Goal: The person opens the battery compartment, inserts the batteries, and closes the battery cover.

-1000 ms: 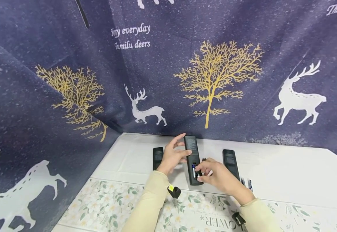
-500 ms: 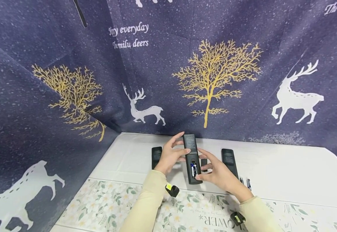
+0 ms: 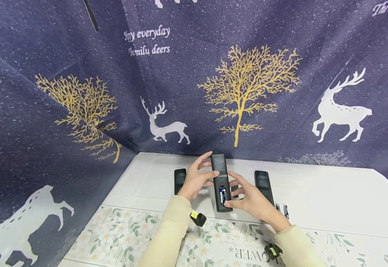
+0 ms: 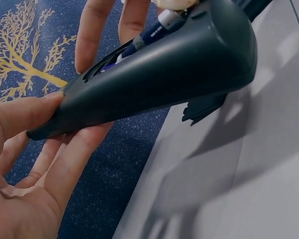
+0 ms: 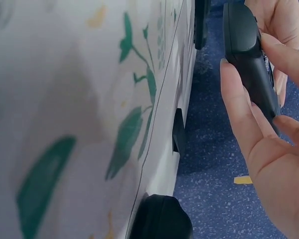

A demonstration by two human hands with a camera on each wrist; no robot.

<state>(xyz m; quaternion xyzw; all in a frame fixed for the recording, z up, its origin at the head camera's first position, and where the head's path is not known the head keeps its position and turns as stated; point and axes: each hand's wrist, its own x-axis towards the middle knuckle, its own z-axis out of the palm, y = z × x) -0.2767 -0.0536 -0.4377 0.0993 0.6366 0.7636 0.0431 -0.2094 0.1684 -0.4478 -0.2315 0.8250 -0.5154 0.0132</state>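
A black remote control [image 3: 221,178] is held up, its back facing me and its battery compartment uncovered. Blue-and-silver batteries [image 3: 222,195] lie in that compartment. My left hand [image 3: 198,181] grips the remote's upper part from the left, thumb on its back. From the right, my right hand [image 3: 255,200] holds the lower part, with its thumb by the compartment's bottom end and its fingers along the side. In the left wrist view the remote [image 4: 159,74] is tilted above the table. A small black battery cover [image 4: 204,107] lies below it, mostly hidden behind my fingers in the head view.
Another black remote [image 3: 180,181] lies left of my left hand, and one more [image 3: 264,185] lies to the right. Beside that one are loose batteries [image 3: 286,212]. A floral cloth [image 3: 130,230] covers the white table's [image 3: 334,196] near side; a blue deer-print curtain [image 3: 187,74] hangs behind.
My right fingers have moved off the batteries and onto the remote's right side, with the thumb staying near the compartment's lower end. The left hand keeps its grip.
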